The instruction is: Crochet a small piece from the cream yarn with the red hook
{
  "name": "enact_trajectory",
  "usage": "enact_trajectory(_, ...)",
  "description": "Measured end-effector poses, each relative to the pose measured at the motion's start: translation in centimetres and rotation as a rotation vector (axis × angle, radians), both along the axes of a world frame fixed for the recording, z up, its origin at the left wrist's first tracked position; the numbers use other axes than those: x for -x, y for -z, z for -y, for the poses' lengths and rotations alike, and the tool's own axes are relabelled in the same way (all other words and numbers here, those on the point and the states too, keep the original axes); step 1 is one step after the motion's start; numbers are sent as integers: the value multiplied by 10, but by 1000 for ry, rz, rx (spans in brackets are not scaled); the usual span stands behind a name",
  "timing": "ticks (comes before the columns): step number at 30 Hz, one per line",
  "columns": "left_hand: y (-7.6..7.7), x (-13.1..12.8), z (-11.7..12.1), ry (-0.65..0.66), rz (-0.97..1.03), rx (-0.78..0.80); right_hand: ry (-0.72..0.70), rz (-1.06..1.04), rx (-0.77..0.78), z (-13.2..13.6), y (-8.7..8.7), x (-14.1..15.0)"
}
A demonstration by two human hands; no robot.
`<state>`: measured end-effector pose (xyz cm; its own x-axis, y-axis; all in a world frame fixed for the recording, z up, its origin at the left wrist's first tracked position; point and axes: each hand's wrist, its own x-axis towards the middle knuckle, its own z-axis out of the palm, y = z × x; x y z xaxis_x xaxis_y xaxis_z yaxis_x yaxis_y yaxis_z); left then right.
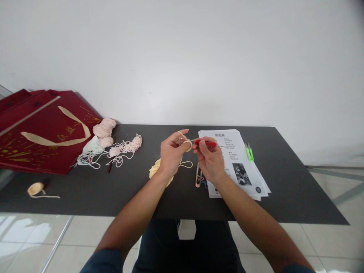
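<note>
Above the middle of the dark table, my left hand [171, 154] is closed on a strand of pale yellow yarn [187, 164], which loops around its fingers. My right hand [212, 161] grips the red handle of a crochet hook [209, 143]. The thin metal end of the hook points left and meets the yarn at my left fingertips; the exact stitch there is too small to make out. Partly hidden behind my left wrist lies a ball of pale yellow yarn [154, 170].
Printed sheets [241, 151] lie under and beyond my right hand, with green thread snips [249, 152] at their edge. A small tan-handled tool [198, 178] is nearby. Leftward are pink yarn [102, 128], white yarn [92, 146], red gift bags [42, 125] and a small cream crocheted piece [36, 188].
</note>
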<state>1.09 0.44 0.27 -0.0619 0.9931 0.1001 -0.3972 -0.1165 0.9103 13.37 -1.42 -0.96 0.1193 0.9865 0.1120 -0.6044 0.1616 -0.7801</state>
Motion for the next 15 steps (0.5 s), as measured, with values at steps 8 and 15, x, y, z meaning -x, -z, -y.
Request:
enact_trajectory(8,0,-2,1,-30,-17,-8,23,69,-22,-2,4,-1)
enact_trajectory(15,3,0,0,-81,-59,-48,43,43,-79,-4,-1,-8)
